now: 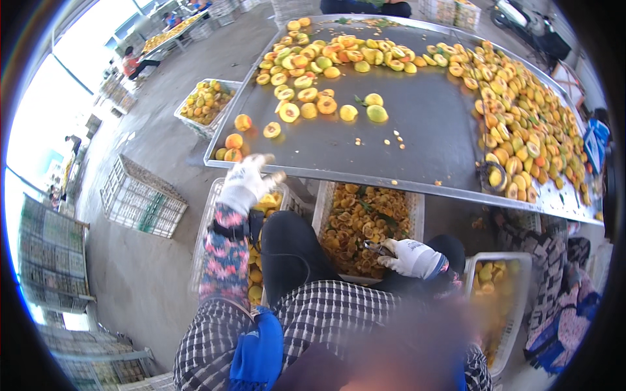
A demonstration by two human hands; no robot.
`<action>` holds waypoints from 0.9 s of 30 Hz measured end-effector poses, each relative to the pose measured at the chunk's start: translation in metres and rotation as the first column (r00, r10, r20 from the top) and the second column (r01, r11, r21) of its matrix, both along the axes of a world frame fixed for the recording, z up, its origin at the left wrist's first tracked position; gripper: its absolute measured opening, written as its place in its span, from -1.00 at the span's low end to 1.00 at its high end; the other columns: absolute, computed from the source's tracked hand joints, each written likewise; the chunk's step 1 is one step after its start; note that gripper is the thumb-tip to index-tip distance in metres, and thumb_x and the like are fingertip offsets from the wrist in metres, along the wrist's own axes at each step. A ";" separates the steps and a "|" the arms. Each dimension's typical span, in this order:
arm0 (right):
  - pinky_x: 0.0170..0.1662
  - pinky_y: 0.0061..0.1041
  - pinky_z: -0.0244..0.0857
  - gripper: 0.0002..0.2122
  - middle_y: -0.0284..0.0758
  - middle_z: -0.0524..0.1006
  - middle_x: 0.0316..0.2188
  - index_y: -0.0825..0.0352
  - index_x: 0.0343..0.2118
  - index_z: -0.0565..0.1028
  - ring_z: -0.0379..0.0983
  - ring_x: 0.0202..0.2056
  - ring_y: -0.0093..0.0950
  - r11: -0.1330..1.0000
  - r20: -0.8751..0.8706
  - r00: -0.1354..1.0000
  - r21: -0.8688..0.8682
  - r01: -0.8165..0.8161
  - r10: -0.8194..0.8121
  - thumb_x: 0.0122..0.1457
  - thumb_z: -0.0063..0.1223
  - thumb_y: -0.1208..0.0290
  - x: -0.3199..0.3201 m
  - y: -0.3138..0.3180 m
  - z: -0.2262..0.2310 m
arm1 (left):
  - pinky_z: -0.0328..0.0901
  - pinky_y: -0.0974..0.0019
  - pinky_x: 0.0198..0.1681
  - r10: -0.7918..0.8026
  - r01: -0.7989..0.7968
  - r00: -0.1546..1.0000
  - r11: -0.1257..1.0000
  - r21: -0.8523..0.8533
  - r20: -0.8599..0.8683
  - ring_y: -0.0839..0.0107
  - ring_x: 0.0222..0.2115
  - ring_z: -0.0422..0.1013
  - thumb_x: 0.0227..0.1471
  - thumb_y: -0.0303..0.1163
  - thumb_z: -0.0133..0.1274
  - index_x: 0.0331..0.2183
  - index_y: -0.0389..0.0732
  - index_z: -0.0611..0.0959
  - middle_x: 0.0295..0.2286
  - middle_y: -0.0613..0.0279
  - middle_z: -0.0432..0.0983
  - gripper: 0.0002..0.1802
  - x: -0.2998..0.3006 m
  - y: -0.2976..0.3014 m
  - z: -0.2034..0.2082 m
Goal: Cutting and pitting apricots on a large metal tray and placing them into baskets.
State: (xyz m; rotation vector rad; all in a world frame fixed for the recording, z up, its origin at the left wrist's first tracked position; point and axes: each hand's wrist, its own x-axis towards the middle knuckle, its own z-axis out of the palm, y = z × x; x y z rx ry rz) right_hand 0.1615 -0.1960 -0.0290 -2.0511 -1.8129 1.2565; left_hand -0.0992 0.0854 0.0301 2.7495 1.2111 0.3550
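My left hand (248, 182), in a white glove, is at the table's near left corner with its fingers spread and nothing visible between them. Just beyond it lie a few whole orange-yellow peaches (233, 141). My right hand (414, 258), also gloved, is closed round a small metal hand tool (377, 247) over my lap; its exact kind is too small to tell. Below that tool, a white crate (417, 215) holds peach scraps and pits (358, 218). Halved yellow peaches (308, 94) are spread over the metal table (417, 137), some with the cut face up.
A large heap of peach halves (521, 124) covers the table's right side. Crates of peaches (207, 104) stand left of the table and by my right side (521, 280). Another white crate (140, 195) is on the floor. A person in patterned clothing (548, 260) sits at the right.
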 end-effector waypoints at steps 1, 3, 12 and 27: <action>-0.24 -0.20 0.30 -0.67 0.01 0.52 -0.43 0.39 -0.23 0.40 0.47 -0.28 -0.06 1.000 -0.001 1.000 0.007 -0.023 0.023 0.18 -0.03 0.16 0.000 0.006 -0.003 | 0.19 0.14 0.07 0.074 -0.073 0.997 0.995 -0.071 0.016 0.12 -0.01 0.32 -0.03 0.00 0.12 -0.06 -0.13 0.53 -0.06 0.06 0.43 -0.44 -0.002 0.019 0.003; -0.26 -0.22 0.29 -0.67 0.00 0.52 -0.44 0.42 -0.23 0.38 0.47 -0.31 -0.06 1.000 -0.104 0.994 0.012 0.014 -0.012 0.18 -0.02 0.18 0.000 0.018 -0.006 | 0.19 0.17 0.09 0.177 -0.158 0.979 0.971 -0.177 0.102 0.08 0.02 0.30 0.00 -0.07 0.10 0.00 -0.22 0.48 -0.03 -0.01 0.40 -0.41 0.003 0.062 -0.004; -0.19 -0.25 0.28 -0.56 0.06 0.51 -0.31 0.42 -0.15 0.39 0.44 -0.22 -0.01 0.988 -0.106 0.983 -0.041 0.149 -0.153 0.17 -0.01 0.06 -0.002 0.033 -0.033 | 0.18 0.15 0.12 0.447 -0.450 0.893 0.876 -0.175 -0.059 0.06 0.07 0.26 -0.08 -0.03 0.07 0.02 -0.24 0.43 -0.01 -0.12 0.37 -0.32 0.065 0.207 -0.125; -0.48 -0.25 0.24 -0.77 -0.07 0.43 -0.59 0.38 -0.17 0.32 0.41 -0.54 -0.07 0.577 -0.470 0.871 0.675 0.459 -0.143 0.21 -0.08 0.35 -0.027 0.057 0.036 | 0.39 0.06 -0.12 0.819 0.925 0.227 -0.012 -0.380 0.527 0.04 -0.11 0.41 0.10 -0.33 0.00 -0.08 -0.24 0.44 -0.13 0.05 0.44 -0.65 0.127 -0.041 -0.016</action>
